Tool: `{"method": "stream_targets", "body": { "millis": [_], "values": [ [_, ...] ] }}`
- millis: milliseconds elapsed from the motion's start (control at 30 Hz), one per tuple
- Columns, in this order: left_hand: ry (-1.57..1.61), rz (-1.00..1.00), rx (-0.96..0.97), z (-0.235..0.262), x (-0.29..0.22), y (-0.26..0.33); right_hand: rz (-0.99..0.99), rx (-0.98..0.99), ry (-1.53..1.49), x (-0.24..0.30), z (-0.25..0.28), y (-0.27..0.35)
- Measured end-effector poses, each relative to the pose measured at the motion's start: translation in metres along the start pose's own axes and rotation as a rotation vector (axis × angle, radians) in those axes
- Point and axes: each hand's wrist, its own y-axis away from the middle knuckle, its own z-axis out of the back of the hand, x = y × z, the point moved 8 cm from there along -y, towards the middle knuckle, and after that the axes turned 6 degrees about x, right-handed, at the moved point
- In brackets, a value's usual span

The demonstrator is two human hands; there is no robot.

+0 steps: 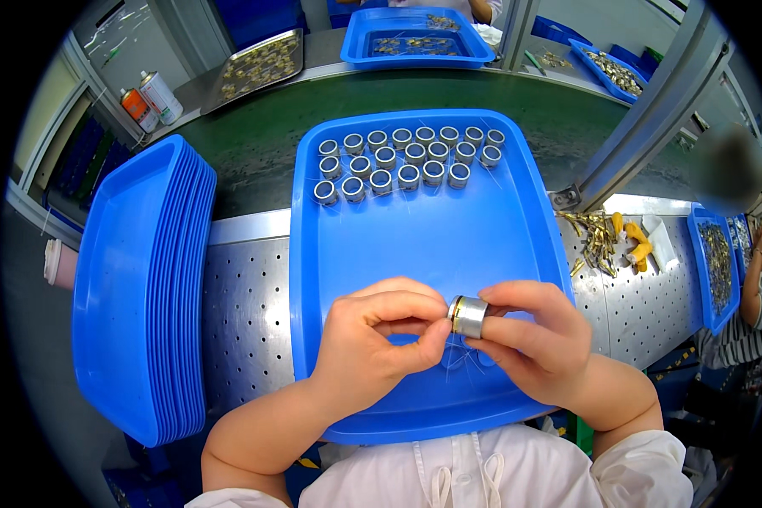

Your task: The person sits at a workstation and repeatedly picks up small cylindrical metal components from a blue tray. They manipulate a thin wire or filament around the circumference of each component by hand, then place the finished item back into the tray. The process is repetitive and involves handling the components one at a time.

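Note:
Over the near half of a blue tray [381,245], my right hand [540,339] grips a short silvery metal cylinder [472,317] between thumb and fingers. A brass-coloured band shows near the cylinder's left end. My left hand [379,337] is closed in a pinch, its thumb and fingertips right at that left end. Whatever sits between them is too small to make out. Several open-ended metal sleeves [408,174] stand upright in rows at the tray's far end, with fine wires sticking out from some. More thin wires show below the held cylinder.
A stack of blue trays [168,296] stands at left, near a pinkish cup [60,263]. Two spray cans [159,97], a metal tray [258,72] and another blue tray [415,63] lie beyond the green belt [245,169]. Brass pieces [597,241] and a post [652,110] are at right; a co-worker [758,296] sits beyond.

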Motion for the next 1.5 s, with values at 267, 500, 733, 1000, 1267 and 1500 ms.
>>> {"method": "stream_targets", "body": {
  "millis": [267,500,733,1000,1267,1500],
  "values": [
    [-0.334,-0.252,-0.021,-0.001,-0.020,0.002,0.091,0.007,0.037,0.006,-0.003,0.002],
    [-0.548,-0.422,-0.090,-0.005,-0.035,0.008,-0.140,0.030,-0.235,-0.012,-0.008,0.002],
    [-0.332,-0.259,-0.067,-0.001,-0.021,0.002,-0.112,0.018,-0.157,-0.010,-0.006,0.005],
    [-0.146,-0.076,-0.034,0.004,-0.009,-0.001,0.089,0.033,-0.003,0.002,-0.004,0.001],
    [-0.563,-0.358,-0.072,-0.001,-0.032,0.002,0.146,0.085,0.015,0.003,-0.009,0.006],
    [-0.605,-0.428,-0.119,-0.003,-0.037,0.007,0.066,0.064,-0.048,0.002,-0.010,0.004]
  ]
}}
